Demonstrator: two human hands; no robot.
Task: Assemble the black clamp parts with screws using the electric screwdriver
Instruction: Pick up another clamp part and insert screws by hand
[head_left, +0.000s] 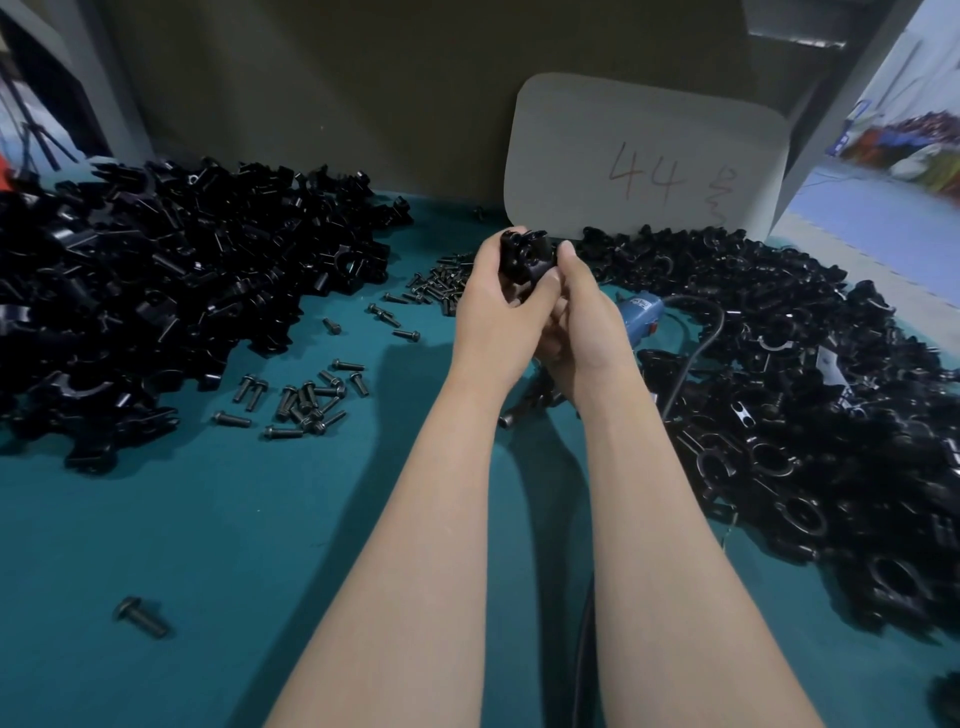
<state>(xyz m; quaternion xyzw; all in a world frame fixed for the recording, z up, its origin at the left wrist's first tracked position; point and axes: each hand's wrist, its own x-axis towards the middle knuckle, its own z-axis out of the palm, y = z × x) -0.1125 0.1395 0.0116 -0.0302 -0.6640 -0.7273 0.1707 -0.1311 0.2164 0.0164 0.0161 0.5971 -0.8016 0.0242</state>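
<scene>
Both hands meet above the middle of the green table (218, 545). My left hand (491, 317) and my right hand (582, 322) together hold a black clamp part (524, 257), fingers curled round it from either side. The blue electric screwdriver (641, 314) lies on the table just right of my right hand, its black cord (696, 353) looping toward me. Loose black screws (306, 395) lie scattered left of my forearms, with another cluster of screws (436, 283) near the hands. What sits under my palms is hidden.
A big heap of black clamp parts (156, 291) fills the left of the table, and a second heap of clamp parts (810, 415) covers the right. A white card marked 44 (644, 156) leans on the back wall. One lone screw (140, 617) lies near the front left.
</scene>
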